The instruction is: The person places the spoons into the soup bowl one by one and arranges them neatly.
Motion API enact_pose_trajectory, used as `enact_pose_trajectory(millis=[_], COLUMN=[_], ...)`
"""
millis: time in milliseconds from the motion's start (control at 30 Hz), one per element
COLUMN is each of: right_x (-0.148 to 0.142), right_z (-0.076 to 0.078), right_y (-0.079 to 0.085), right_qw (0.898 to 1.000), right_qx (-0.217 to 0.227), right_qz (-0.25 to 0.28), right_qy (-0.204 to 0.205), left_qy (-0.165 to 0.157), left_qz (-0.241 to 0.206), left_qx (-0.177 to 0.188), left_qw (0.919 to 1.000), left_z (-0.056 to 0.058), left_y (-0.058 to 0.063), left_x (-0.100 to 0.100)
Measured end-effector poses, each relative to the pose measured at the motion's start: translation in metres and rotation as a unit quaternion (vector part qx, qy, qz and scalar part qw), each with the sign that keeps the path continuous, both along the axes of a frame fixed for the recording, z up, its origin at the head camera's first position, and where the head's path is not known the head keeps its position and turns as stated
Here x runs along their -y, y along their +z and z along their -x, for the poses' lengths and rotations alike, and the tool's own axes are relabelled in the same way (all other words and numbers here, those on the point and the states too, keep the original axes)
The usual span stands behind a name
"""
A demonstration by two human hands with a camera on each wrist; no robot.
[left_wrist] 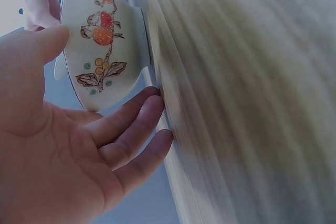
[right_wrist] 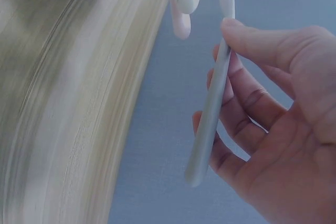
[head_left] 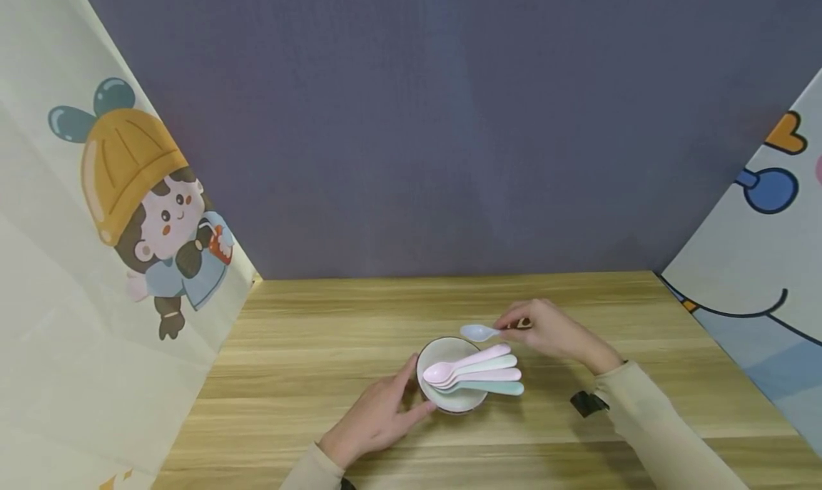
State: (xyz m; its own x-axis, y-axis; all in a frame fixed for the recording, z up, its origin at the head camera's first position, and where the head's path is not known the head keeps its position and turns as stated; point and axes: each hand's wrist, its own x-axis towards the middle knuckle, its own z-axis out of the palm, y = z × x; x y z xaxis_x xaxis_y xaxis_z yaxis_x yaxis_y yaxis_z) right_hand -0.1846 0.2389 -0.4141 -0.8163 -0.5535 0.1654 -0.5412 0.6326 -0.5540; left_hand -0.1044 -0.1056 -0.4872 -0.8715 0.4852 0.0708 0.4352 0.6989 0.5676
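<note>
A small round bowl [head_left: 457, 402], white inside with a dark rim, stands on the wooden table; the left wrist view shows painted fruit and leaves on its outside. Several spoons [head_left: 475, 373], pink, white and teal, lie stacked in it, handles jutting over the right rim. My left hand [head_left: 380, 413] holds the bowl at its left and near side, thumb at the rim and forefinger along the wall, other fingers spread below. My right hand [head_left: 544, 329] pinches a pale spoon [right_wrist: 209, 114] by its handle between thumb and fingers, its head pointing left, just beyond the bowl.
The wooden table [head_left: 308, 347] meets a dark blue-grey panel [head_left: 411, 133] at the back. Pale side panels with cartoon prints stand left [head_left: 51, 276] and right [head_left: 758, 262]. A black strap piece [head_left: 588, 404] shows at the right sleeve.
</note>
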Motion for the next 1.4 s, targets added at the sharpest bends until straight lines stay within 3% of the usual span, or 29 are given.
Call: enact_pose_trajectory(millis=[600, 867, 1400], right_x=[0.015, 0.024, 0.036], right_z=[0.001, 0.001, 0.001], right_y=[-0.005, -0.010, -0.012], right_qw=[1.000, 1.000, 0.999], right_qx=[0.006, 0.006, 0.019], right_qz=[0.001, 0.000, -0.002], right_qy=[0.026, 0.027, 0.042], left_qy=[-0.002, -0.017, -0.011], left_qz=[0.005, -0.001, 0.001], left_qx=[-0.001, -0.025, -0.006], left_qw=[1.0000, 0.9995, 0.9999], left_z=[0.000, -0.001, -0.001], left_y=[0.000, 0.002, 0.002], left_x=[0.001, 0.000, 0.002])
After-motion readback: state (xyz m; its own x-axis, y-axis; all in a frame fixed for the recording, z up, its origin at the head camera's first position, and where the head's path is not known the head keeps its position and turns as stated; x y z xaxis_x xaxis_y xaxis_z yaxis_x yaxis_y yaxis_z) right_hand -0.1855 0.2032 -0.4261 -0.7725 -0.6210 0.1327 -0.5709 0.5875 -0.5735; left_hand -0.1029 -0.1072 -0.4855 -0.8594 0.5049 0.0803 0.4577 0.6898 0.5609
